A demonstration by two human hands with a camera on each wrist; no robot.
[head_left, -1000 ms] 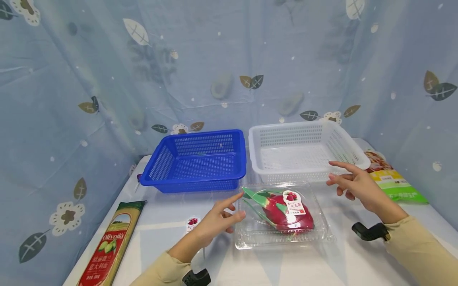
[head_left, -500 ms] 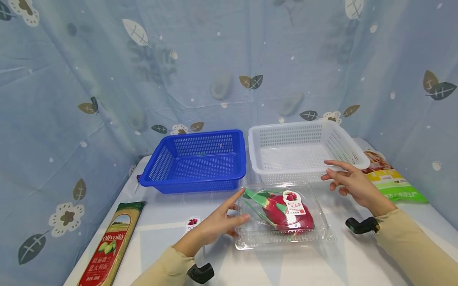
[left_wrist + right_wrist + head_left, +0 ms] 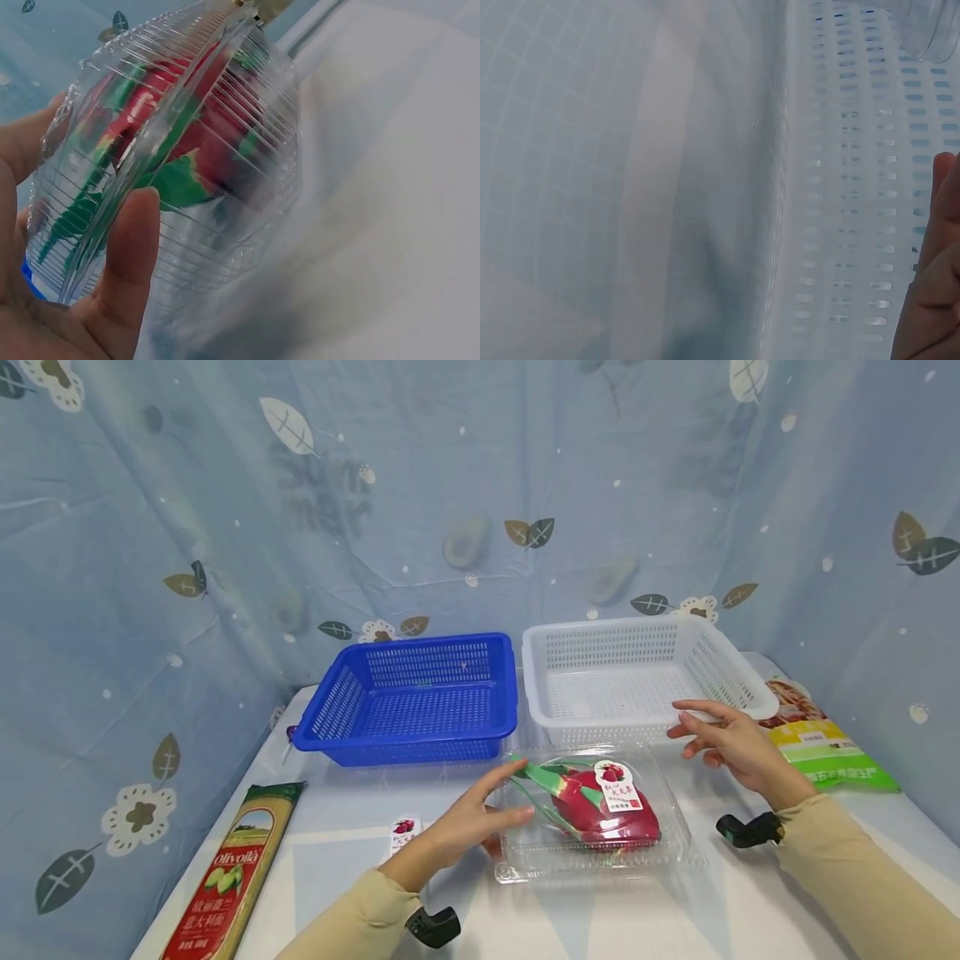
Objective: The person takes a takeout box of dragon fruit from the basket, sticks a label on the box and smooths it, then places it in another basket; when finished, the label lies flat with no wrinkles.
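Observation:
A clear plastic clamshell box lies on the table with a red and green dragon fruit inside and a white label on its lid. My left hand is at the box's left edge, index finger and thumb extended over it. In the left wrist view, the thumb overlaps the box's seam, with other fingers on the far side. To the right of the box, my right hand hovers with loosely bent fingers, holding nothing. The right wrist view catches part of that hand beside the basket's slotted wall.
Behind the box stand a blue basket and a white basket, side by side. A pasta packet lies at the left. A green and yellow food bag rests at the right. A small labelled item is partly behind the left forearm.
My left hand has shifted right, its fingers coming further over the box's edge. My right hand has drifted left towards the box. The box has stayed in place.

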